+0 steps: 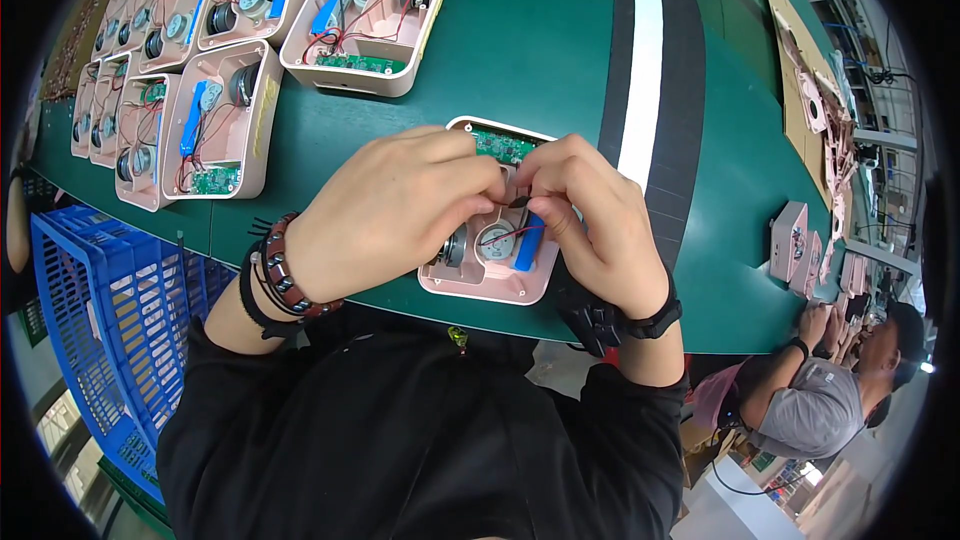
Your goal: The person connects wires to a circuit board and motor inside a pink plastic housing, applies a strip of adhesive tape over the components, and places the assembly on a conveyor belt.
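In front of me on the green table lies a pink plastic housing (490, 287), its open side up. Inside it are a green circuit board (503, 146), a round silver motor (496, 241), a black round part (453, 249) and a blue battery pack (530, 245). Both hands meet over the middle of the housing. My left hand (405, 208) pinches at thin wires (502, 202) with thumb and forefinger. Opposite it, my right hand (590, 215) has its fingertips closed on a small dark piece (519, 202) by the wires; its kind is too small to make out.
Several similar pink housings (262, 130) with wired parts stand at the left and back left. A black band with a white stripe (640, 70) crosses the table on the right. A blue plastic crate (110, 340) is at the lower left. A co-worker (815, 405) works at the far right.
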A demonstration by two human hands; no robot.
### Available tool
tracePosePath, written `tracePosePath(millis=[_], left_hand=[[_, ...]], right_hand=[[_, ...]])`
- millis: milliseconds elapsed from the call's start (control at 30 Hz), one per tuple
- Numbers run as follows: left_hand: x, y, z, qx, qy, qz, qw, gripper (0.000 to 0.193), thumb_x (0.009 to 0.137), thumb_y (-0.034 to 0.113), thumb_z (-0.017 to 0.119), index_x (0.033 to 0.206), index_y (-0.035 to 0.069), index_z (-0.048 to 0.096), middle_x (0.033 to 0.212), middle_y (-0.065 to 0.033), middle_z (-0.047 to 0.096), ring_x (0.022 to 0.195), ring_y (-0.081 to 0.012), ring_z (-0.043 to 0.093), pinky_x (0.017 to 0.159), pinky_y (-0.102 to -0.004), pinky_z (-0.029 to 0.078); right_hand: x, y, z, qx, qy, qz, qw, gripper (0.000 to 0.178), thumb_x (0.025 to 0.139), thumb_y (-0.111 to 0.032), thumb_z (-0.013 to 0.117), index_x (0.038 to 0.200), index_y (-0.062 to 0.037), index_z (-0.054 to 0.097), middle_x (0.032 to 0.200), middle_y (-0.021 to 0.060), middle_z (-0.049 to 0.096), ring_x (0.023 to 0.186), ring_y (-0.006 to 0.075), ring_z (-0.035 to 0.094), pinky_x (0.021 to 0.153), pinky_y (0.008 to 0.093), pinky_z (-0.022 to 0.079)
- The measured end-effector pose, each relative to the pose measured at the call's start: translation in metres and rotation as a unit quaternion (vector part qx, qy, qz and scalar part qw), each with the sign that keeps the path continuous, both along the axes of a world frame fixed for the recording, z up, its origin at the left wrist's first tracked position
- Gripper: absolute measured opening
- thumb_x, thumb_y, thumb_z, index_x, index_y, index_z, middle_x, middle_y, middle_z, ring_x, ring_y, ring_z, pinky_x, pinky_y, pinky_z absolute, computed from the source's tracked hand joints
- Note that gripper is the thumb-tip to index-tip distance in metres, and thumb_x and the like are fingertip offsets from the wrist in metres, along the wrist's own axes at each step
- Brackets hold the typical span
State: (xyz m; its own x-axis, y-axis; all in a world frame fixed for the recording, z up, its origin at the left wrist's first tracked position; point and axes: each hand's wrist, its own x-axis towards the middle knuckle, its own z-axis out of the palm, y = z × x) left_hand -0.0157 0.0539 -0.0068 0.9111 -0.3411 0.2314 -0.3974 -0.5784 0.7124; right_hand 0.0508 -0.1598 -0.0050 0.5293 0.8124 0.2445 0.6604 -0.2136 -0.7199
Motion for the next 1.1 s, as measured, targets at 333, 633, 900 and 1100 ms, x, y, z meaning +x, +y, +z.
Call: tracePosePath(millis=[333,633,900,1100], left_hand=[[0.003,0.0,0.003,-0.044,0.063,0.035,0.996,0.012,0.081,0.008,0.07,0.084,0.004,0.06,0.077,-0.0076,0.06,0.071,-0.0254,0.058,0.063,-0.0362,0.045],[0.002,-0.003,0.003,-0.005,-0.004,0.028,1.0,0.01,0.08,0.004,0.069,0.084,0.004,0.06,0.076,-0.0075,0.061,0.069,-0.0254,0.059,0.063,-0.0363,0.046],[0.002,-0.005,0.0,-0.017,0.007,0.031,0.999,0.01,0.078,0.002,0.069,0.083,0.004,0.06,0.075,-0.0075,0.061,0.069,-0.0255,0.059,0.061,-0.0363,0.045],[0.003,-0.005,0.0,-0.022,0.013,0.031,0.999,0.01,0.078,0.001,0.069,0.083,0.004,0.061,0.075,-0.0073,0.061,0.068,-0.025,0.059,0.06,-0.0354,0.045]], right_hand=[[-0.012,0.01,-0.008,0.034,-0.089,-0.085,0.992,0.063,0.073,0.004,0.076,0.13,-0.0052,0.05,0.084,0.0074,0.069,0.056,0.0154,0.061,0.053,0.026,0.047],[-0.014,0.007,-0.003,0.019,-0.083,-0.09,0.992,0.052,0.074,0.006,0.074,0.122,-0.0042,0.056,0.086,0.0069,0.068,0.057,0.0137,0.059,0.052,0.0251,0.045],[-0.008,0.002,-0.003,0.06,-0.037,-0.07,0.995,0.015,0.08,0.0,0.07,0.087,-0.0028,0.057,0.094,0.0074,0.06,0.065,0.0175,0.06,0.052,0.0265,0.046],[-0.011,0.007,0.001,-0.008,-0.098,-0.078,0.992,0.015,0.081,-0.001,0.07,0.087,-0.0031,0.057,0.092,0.0072,0.06,0.063,0.0186,0.06,0.051,0.0277,0.047]])
